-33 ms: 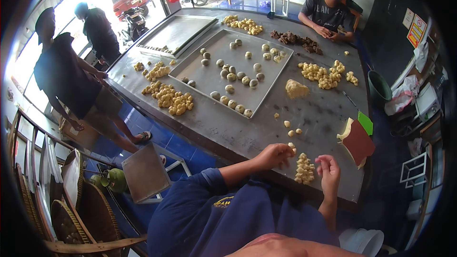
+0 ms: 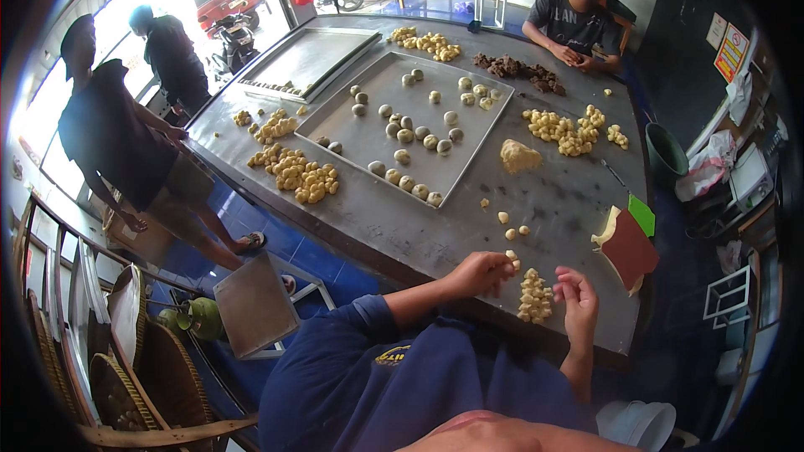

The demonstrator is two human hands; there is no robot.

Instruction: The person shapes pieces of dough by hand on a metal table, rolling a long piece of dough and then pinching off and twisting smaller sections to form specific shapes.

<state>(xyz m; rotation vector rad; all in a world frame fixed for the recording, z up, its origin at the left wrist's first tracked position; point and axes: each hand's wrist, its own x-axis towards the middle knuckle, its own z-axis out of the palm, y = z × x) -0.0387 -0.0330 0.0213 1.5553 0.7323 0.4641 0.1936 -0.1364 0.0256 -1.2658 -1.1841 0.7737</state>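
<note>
At the table's near edge lies a small heap of pale yellow dough pieces [image 2: 535,300], between my hands. My left hand [image 2: 481,274] is on its left, fingers curled in. Dough bits [image 2: 513,259] show right at its fingertips; whether they are gripped or lie on the table is hard to tell. To the right of the heap is my right hand [image 2: 578,295], raised, its fingers bent but apart, with nothing seen in them. Beyond the hands sit a few loose dough balls [image 2: 503,218] and a larger dough lump [image 2: 520,156].
A metal tray [image 2: 335,121] holds several round filled balls. Yellow dough piles [image 2: 306,177] and a brown filling heap [image 2: 521,69] surround it. At right lie a red-brown block-like thing [image 2: 628,253] and a green scraper [image 2: 642,214]. One person sits across; others stand left.
The whole view has shifted very slightly. My right hand's fingers have moved a little; my left hand stays nearly in place.
</note>
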